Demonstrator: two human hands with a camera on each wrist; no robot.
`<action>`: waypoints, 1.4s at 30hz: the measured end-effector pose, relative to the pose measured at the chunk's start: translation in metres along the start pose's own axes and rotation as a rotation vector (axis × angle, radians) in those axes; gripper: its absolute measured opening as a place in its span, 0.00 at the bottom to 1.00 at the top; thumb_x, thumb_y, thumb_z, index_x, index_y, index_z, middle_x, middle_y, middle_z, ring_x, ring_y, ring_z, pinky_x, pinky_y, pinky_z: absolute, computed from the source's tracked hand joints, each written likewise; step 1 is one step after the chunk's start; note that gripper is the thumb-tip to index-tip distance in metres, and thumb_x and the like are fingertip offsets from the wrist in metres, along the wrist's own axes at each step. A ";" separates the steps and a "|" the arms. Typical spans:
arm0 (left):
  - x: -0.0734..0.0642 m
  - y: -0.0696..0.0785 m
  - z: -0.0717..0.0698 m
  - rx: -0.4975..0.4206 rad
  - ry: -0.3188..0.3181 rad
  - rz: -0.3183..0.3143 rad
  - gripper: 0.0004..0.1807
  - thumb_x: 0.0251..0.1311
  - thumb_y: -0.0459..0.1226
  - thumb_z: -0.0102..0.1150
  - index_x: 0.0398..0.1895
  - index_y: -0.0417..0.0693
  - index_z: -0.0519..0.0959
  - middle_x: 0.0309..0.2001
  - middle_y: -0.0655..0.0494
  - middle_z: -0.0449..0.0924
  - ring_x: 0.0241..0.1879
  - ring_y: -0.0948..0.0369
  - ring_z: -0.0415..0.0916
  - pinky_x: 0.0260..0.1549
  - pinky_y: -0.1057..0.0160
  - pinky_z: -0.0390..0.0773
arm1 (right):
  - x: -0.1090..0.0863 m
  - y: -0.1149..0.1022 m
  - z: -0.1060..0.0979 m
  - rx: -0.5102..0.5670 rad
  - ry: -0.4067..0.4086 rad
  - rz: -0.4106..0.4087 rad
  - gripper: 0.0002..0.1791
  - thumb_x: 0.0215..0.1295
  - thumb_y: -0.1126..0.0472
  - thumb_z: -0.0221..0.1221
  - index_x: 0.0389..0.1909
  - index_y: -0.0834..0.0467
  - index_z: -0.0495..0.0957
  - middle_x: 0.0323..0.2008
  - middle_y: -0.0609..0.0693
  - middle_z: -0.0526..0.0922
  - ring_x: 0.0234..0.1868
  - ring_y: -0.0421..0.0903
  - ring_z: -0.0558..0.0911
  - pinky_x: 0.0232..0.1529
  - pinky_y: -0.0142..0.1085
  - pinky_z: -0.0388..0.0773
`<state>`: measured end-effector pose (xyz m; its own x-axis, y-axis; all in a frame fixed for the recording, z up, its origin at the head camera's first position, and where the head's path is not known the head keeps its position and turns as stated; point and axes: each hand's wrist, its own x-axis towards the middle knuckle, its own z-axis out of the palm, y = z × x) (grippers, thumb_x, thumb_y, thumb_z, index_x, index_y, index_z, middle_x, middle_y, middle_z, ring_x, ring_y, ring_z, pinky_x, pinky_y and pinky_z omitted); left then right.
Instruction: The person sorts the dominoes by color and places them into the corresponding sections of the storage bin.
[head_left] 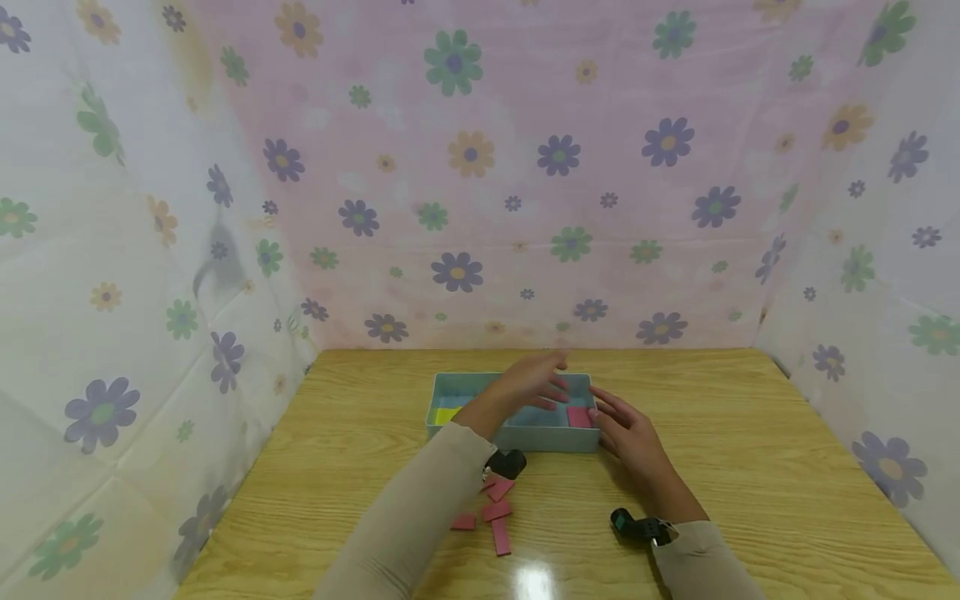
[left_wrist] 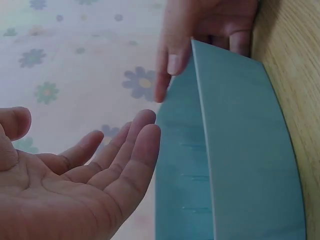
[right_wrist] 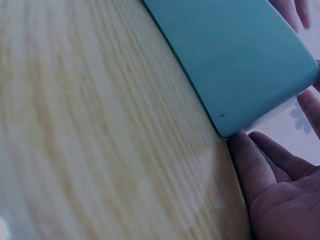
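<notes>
A light blue open-topped box stands on the wooden table. Inside it, a yellow piece lies at the left end and a pink piece at the right end. Over the middle of the box hovers my left hand, fingers extended and palm bare in the left wrist view. My right hand rests against the box's right end with fairly straight fingers, thumb at the rim. In the right wrist view, its lower fingertips are right at the box's bottom corner, close to the table.
Several flat pink pieces lie loose on the table in front of the box, partly behind the left forearm. Dark wrist devices sit on both wrists. Flower-printed cloth encloses the table's back and sides.
</notes>
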<state>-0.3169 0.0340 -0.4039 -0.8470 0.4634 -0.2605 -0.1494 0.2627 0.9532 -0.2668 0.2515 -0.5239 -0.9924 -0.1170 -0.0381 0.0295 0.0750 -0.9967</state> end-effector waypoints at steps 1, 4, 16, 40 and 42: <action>-0.003 0.000 -0.002 0.003 -0.003 0.013 0.41 0.75 0.65 0.45 0.72 0.40 0.71 0.62 0.34 0.79 0.56 0.41 0.83 0.54 0.45 0.84 | 0.000 0.000 0.000 -0.001 0.003 0.000 0.32 0.78 0.46 0.56 0.79 0.44 0.64 0.78 0.60 0.63 0.76 0.61 0.68 0.67 0.53 0.75; -0.013 0.000 -0.008 0.014 0.003 0.044 0.41 0.75 0.65 0.44 0.71 0.41 0.71 0.62 0.35 0.79 0.56 0.43 0.84 0.53 0.46 0.85 | -0.001 0.000 0.000 -0.007 0.003 -0.004 0.32 0.78 0.46 0.56 0.79 0.44 0.63 0.78 0.61 0.63 0.76 0.61 0.68 0.66 0.51 0.76; -0.053 -0.029 -0.034 0.119 0.054 0.161 0.21 0.75 0.50 0.57 0.64 0.50 0.77 0.55 0.54 0.82 0.55 0.48 0.82 0.52 0.48 0.84 | 0.000 0.003 0.001 -0.038 0.010 -0.008 0.33 0.78 0.44 0.57 0.79 0.42 0.63 0.78 0.59 0.63 0.76 0.60 0.68 0.65 0.49 0.78; -0.116 -0.091 -0.065 0.345 0.158 0.220 0.22 0.66 0.45 0.69 0.56 0.41 0.82 0.46 0.54 0.85 0.45 0.59 0.83 0.46 0.58 0.85 | 0.002 0.002 0.002 -0.062 0.029 0.007 0.31 0.78 0.44 0.56 0.79 0.40 0.64 0.78 0.58 0.63 0.76 0.60 0.67 0.66 0.51 0.76; -0.117 -0.093 -0.067 0.364 0.151 0.205 0.23 0.65 0.46 0.70 0.57 0.40 0.82 0.45 0.55 0.85 0.45 0.59 0.82 0.46 0.57 0.85 | 0.002 0.002 0.002 -0.067 0.031 0.004 0.31 0.78 0.44 0.56 0.79 0.39 0.64 0.78 0.58 0.63 0.76 0.60 0.68 0.65 0.50 0.78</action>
<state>-0.2383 -0.1018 -0.4522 -0.9094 0.4154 -0.0211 0.1956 0.4719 0.8597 -0.2685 0.2498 -0.5264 -0.9955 -0.0857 -0.0393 0.0268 0.1422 -0.9895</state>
